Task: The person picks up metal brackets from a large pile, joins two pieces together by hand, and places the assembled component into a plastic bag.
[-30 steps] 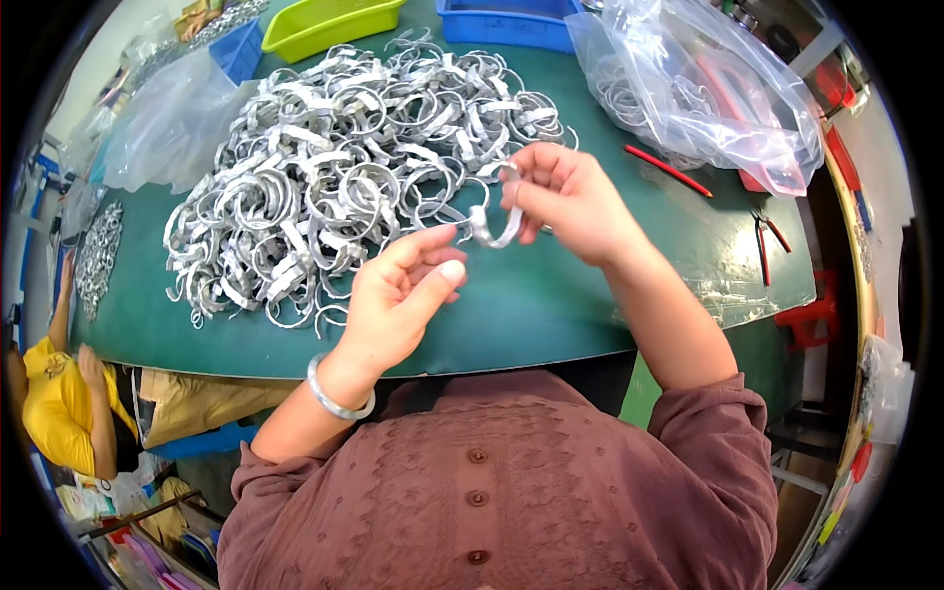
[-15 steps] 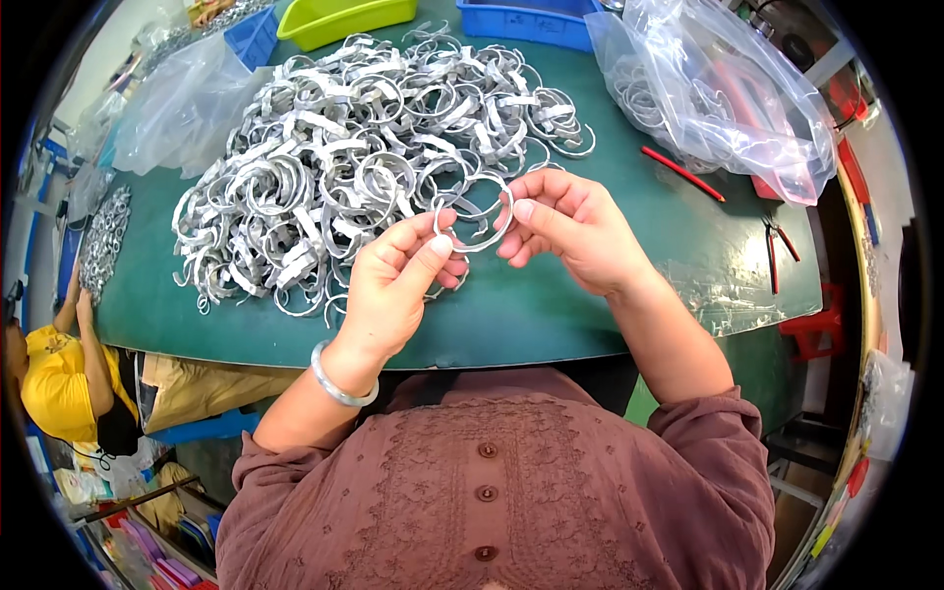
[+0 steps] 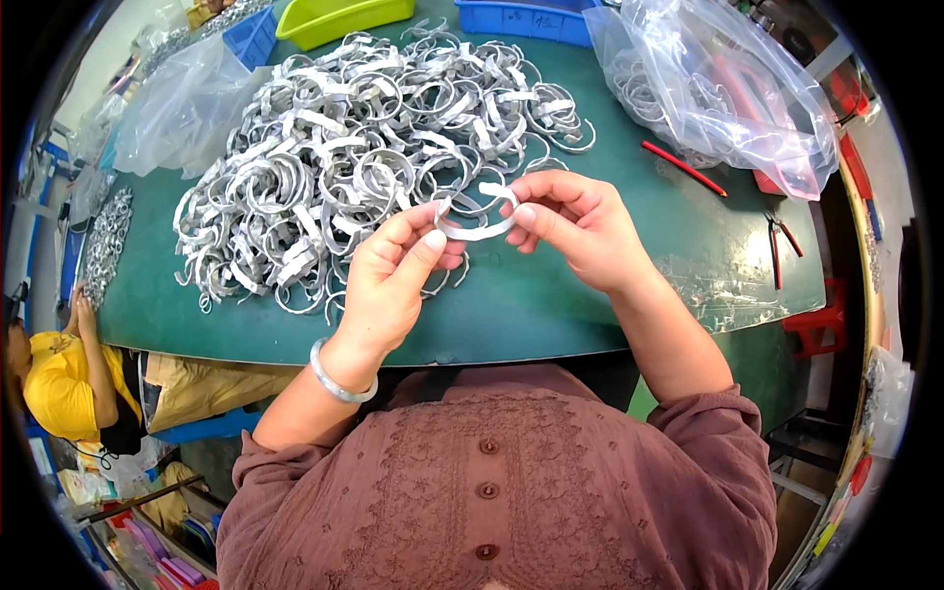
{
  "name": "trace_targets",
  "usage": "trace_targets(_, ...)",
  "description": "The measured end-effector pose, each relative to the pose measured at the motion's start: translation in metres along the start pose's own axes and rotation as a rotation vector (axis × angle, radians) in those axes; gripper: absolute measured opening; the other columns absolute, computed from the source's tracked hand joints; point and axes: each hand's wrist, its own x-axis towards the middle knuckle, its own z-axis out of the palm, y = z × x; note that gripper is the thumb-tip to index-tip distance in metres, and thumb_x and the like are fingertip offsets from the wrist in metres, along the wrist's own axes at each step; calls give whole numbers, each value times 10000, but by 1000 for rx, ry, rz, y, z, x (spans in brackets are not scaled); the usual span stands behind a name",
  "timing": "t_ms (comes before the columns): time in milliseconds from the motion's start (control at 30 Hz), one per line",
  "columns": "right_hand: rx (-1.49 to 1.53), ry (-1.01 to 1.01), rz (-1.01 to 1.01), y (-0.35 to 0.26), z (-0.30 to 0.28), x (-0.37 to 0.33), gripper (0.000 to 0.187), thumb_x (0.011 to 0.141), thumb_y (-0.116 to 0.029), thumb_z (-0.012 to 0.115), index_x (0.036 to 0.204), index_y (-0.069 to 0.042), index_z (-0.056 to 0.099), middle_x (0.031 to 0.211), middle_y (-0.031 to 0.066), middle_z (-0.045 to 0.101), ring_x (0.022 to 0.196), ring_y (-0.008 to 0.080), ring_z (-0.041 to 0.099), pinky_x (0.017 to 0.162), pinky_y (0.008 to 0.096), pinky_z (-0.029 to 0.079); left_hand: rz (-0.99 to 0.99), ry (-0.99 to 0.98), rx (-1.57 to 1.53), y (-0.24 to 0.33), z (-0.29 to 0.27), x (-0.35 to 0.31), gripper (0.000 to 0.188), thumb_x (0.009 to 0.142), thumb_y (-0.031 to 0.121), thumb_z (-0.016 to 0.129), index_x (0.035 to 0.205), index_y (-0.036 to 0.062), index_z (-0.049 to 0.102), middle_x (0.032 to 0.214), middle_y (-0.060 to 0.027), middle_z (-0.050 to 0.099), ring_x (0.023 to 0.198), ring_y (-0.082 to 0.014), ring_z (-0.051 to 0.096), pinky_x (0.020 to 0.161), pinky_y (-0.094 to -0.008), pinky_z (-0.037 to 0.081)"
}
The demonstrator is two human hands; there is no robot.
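Observation:
Between my two hands is a silver metal bangle (image 3: 476,234), tilted so its flat band shows, with what looks like a gap at the far side. My left hand (image 3: 391,280) pinches its left side between thumb and fingers. On the opposite side my right hand (image 3: 580,236) grips it the same way. Just beyond my fingers lies a big heap of similar silver bangles (image 3: 285,182), tangled on the green table (image 3: 531,320). A pale bangle (image 3: 339,383) circles my left wrist.
Clear plastic bags (image 3: 182,118) lie at the left; another bag (image 3: 728,88) with rings inside is at the right. Nearby are a red pen (image 3: 683,169) and red-handled pliers (image 3: 777,251). Green (image 3: 344,22) and blue bins (image 3: 526,22) stand behind. A person in yellow (image 3: 69,383) works far left.
The held bangle has been tipped, from its round opening facing me to its band seen more edge-on. My hands have barely shifted and keep hold of it.

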Motion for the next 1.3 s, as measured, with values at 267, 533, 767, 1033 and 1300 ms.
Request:
trace_targets(267,-230,-63,-284,0,0,-3,129,773,13,575,901,0,588,784,14,526,639,57,477,544,186,382,52,-17,-47,-2,-3,1,275,854,25,481,1123,-28,499,970,-118,587,848,-153,581,771,-247,472)
trace_targets(533,-418,-82,-416,-2,-4,-4,183,694,45,616,862,-28,602,926,79,574,777,164,576,669,251,463,139,-6,6,-2,-5,1,280,834,-18,488,1113,-33,512,1011,-123,573,908,-181,574,808,-265,466)
trace_targets(767,-548,-122,-484,1,-7,-6,248,642,80,623,853,-50,607,1021,91,547,832,192,580,718,264,474,378,-73,56,-3,-5,1,317,788,-111,480,1093,-37,531,1145,-138,478,990,-217,539,848,-287,450)
trace_targets(1033,-618,-138,-552,-1,-4,-9,197,664,74,618,826,-33,583,1063,94,520,808,176,575,693,270,474,414,-94,155,-2,-6,0,312,787,-112,483,1086,-43,532,1135,-140,479,983,-205,538,847,-281,449)
trace_targets(1300,-769,-131,-582,-9,-4,-17,135,695,35,609,811,-20,570,1057,105,528,812,212,564,695,277,470,374,-90,134,-1,-1,0,307,790,-110,471,1085,-44,526,1127,-129,482,983,-202,539,852,-284,440)
